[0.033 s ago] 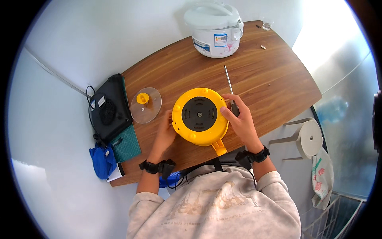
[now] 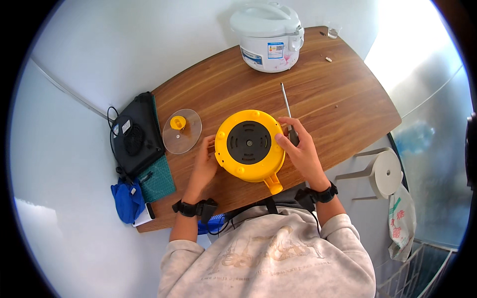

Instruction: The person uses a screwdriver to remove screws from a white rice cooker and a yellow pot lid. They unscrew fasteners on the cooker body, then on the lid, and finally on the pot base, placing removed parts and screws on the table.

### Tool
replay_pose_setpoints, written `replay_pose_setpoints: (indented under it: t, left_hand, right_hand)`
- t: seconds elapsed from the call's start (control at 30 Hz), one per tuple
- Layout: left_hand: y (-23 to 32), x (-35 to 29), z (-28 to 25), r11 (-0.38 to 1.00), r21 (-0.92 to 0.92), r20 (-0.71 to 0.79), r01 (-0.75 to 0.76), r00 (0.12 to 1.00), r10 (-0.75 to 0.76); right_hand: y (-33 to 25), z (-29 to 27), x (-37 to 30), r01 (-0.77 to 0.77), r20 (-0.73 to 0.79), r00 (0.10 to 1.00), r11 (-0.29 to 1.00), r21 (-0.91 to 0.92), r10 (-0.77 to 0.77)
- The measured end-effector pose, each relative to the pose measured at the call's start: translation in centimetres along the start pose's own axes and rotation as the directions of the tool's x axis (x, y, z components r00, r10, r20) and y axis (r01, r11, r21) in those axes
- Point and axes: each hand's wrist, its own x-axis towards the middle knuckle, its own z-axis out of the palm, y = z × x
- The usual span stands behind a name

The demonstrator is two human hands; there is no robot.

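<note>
A yellow electric pot (image 2: 231, 166) stands upside down on the table, its round black vented base with a central screw facing up. Its yellow handle juts toward me. My right hand (image 2: 300, 151) grips the pot's right side, thumb on the rim. A screwdriver (image 2: 286, 102) with a dark handle shows between that thumb and forefinger, its shaft pointing away from me. Whether the hand holds it or it lies on the table, I cannot tell. My left hand (image 2: 204, 164) is curled against the pot's left side, its fingertips partly hidden there.
A clear lid (image 2: 171, 144) with a yellow knob lies left. Beyond it a black appliance (image 2: 144, 116) rests on a green mat (image 2: 161, 179), near a blue cloth (image 2: 128, 203). A white rice cooker (image 2: 268, 42) and a small glass (image 2: 333, 32) stand at the back. A stool (image 2: 386, 171) is right.
My left hand has shifted very slightly left beside the pot. The pot, screwdriver and right hand look unchanged.
</note>
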Motion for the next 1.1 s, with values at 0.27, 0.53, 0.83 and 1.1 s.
replay_pose_setpoints:
  t: [0.27,0.53,0.83,1.1]
  left_hand:
    - [5.5,-0.2,-2.6,0.957,0.149,-0.073,-0.249,0.962,0.262]
    - [7.7,0.3,0.0,0.691,0.53,0.265,-0.492,0.87,0.415]
    - [5.9,0.7,1.4,0.718,0.494,0.199,-0.491,0.867,0.456]
    - [5.4,0.6,2.0,0.701,0.499,0.178,-0.509,0.852,0.493]
  right_hand:
    - [-5.4,-4.6,-0.4,-0.06,0.07,0.997,0.759,0.649,0.019]
    - [-9.1,-5.2,-0.7,-0.113,0.391,0.911,0.835,0.538,-0.129]
    - [-10.6,-4.2,-1.8,0.011,0.314,0.946,0.976,0.217,-0.08]
    - [-10.7,-0.7,0.0,0.228,-0.036,0.971,0.957,-0.178,-0.238]
